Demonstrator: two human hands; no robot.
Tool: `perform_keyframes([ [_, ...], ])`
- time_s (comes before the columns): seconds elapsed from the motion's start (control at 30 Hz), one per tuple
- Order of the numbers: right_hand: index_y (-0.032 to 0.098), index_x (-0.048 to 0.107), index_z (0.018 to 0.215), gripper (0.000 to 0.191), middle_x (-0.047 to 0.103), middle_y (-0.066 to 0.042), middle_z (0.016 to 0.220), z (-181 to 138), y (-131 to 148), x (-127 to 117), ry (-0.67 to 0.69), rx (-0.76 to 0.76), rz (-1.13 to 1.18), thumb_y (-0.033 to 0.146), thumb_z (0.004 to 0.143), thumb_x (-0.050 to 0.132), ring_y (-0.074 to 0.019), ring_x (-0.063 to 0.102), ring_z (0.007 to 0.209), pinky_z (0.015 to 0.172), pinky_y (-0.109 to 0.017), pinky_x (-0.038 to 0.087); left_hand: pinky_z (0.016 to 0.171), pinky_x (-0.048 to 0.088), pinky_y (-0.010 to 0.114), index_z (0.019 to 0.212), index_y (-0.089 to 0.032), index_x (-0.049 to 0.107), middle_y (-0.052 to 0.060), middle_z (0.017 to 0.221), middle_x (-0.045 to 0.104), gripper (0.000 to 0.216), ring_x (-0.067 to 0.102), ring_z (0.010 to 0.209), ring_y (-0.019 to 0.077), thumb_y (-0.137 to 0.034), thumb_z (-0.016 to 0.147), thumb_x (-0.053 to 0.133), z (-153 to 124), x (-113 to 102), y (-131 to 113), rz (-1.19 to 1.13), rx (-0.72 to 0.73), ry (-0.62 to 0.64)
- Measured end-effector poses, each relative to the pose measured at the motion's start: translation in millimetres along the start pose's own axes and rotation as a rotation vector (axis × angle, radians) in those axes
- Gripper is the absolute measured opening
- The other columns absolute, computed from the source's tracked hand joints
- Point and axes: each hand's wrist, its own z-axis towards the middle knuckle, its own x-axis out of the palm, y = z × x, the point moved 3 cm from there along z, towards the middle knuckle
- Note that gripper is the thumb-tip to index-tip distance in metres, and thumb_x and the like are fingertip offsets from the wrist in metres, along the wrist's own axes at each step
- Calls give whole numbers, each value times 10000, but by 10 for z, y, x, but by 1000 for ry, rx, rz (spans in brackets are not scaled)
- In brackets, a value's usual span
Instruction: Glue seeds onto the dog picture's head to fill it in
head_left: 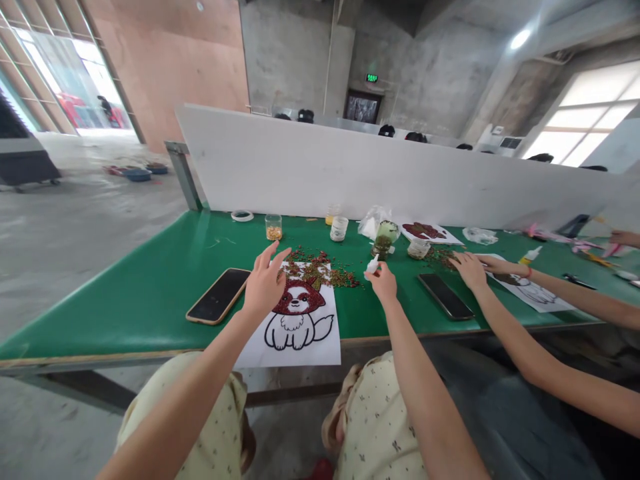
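Concrete floor (75,233) far left of left grip (266,283); green table (150,293) beneath both grips; phone (219,297) just left of left grip. Left grip spread wide above edge of sheet (327,350) with red-headed animal drawing (295,327). Loose grains (345,279) between both grips. White panel (300,157) farther beyond; green lit sign (371,78) on grey wall (295,53), writing too small to read. Right grip (384,283) pinching small white bottle (373,265) right of sheet. Second phone (446,297) farther right, then co-worker's hands (469,269).

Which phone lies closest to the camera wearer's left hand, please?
The tan-edged phone, just beside the left hand; the other phone lies beyond the right hand.
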Motion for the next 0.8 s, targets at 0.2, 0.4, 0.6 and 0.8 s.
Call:
perform_keyframes([
  [0.2,205,492,1085,369,674,-93,990,-5,81,25,13,61,-75,300,746,601,-255,619,924,658,-296,416,923,464,438,1275,-210,469,114,1332,429,501,438,1177,292,-117,784,436,-32,55,22,24,-18,90],
  [0.4,177,435,1155,518,647,-136,1001,-35,145,-46,58,152,-148,378,725,643,-279,616,920,727,-339,416,933,446,436,1213,-187,542,113,1326,453,509,447,1171,293,-94,720,455,-22,132,125,-43,-88,119],
  [0.6,159,444,1072,492,571,-136,1046,-156,251,-360,-262,87,-186,305,667,682,-266,553,964,784,-339,389,798,480,308,703,-191,692,44,828,685,345,610,820,199,-50,623,388,-58,303,191,-269,-120,400],
  [0.8,189,560,793,83,558,-23,767,-584,745,-53,176,-632,18,254,841,538,-158,512,736,685,-263,382,766,468,340,730,-195,706,65,850,687,333,584,821,239,-76,670,401,-90,246,193,34,-55,295],
])
